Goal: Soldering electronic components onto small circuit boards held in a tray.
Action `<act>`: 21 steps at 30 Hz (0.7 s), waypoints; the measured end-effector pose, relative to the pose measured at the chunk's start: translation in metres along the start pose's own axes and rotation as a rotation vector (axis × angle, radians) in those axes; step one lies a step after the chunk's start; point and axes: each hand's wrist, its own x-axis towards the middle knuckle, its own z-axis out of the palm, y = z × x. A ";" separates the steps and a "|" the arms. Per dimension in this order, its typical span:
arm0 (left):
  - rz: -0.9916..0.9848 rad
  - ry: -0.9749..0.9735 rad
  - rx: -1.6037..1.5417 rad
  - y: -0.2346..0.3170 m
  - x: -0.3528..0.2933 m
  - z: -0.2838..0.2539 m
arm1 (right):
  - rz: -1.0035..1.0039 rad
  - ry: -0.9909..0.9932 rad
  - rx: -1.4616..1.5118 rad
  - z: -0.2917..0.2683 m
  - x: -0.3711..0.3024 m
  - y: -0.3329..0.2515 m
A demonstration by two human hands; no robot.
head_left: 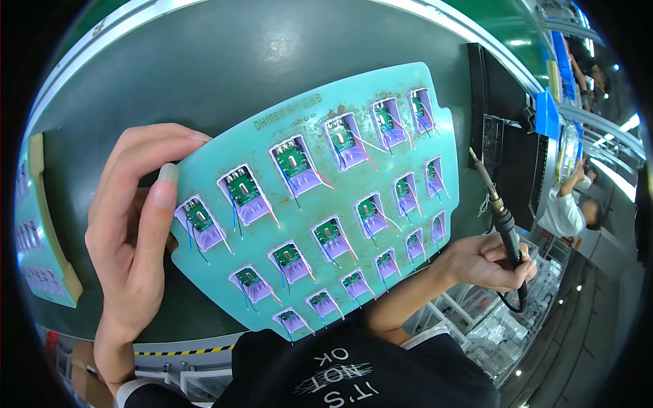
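a turquoise plate [343,197] is held tilted over the dark table [272,41], its long axis running obliquely from near left to far right; rows of purple pockets [255,212] contain small green circuit boards [330,230]. the soldering iron [505,224] lies to the right of the plate, its tip directed far and slightly left, just beside the plate's right edge and apart from the boards; any difference in height cannot be told. the left hand [132,224] is at the plate's left end, fingers clamped on that edge, thumb on the upper face, wrist nearest the body. the right hand [493,264], nearer the iron, has its fingers closed around the handle, its forearm passing beside the plate's near right edge.
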 end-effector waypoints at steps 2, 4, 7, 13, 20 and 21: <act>0.007 -0.004 0.001 -0.003 0.000 0.000 | -0.007 -0.002 0.001 0.000 -0.001 -0.001; 0.015 -0.010 0.005 -0.004 0.001 0.002 | 0.001 -0.010 0.002 0.001 -0.001 -0.002; 0.100 0.067 0.047 -0.006 0.002 0.007 | -0.024 -0.028 0.020 -0.001 0.000 0.001; 0.125 0.082 0.042 -0.004 0.004 0.010 | 0.003 -0.043 0.061 -0.005 0.003 0.003; -0.022 -0.013 -0.012 -0.001 0.001 0.003 | 0.019 -0.027 0.077 -0.004 0.001 0.000; -0.035 -0.030 -0.023 -0.004 0.001 0.005 | 0.008 -0.023 0.057 -0.004 0.000 -0.001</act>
